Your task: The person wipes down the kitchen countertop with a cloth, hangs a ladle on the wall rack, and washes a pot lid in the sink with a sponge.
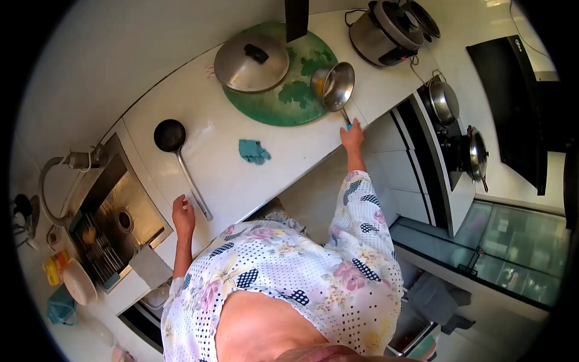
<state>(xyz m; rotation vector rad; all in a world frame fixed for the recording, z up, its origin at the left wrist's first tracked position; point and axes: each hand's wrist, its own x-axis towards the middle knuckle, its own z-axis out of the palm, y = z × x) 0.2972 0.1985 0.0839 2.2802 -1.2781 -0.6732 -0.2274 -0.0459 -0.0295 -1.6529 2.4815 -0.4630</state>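
Note:
My right hand (352, 140) is closed around the handle of a steel ladle (339, 88), with a bit of blue showing at the grip. The ladle's round head is over the edge of a green round mat (329, 55), partly in front of a metal bowl (318, 83). My left hand (183, 216) holds nothing; its fingers are loosely bent and a little apart. Close beside it lies the long metal handle of a black ladle (170, 135) on the white counter. A crumpled teal cloth (253, 151) lies between the two hands, farther in. A steel lid (251, 65) rests on the mat.
At the back right stands an electric pressure cooker (386, 35). Pots (443, 102) sit on the stove at right, below a black range hood (508, 111). To the left is a sink (134, 202) with a rack and faucet. The counter (283, 172) ends in front of me.

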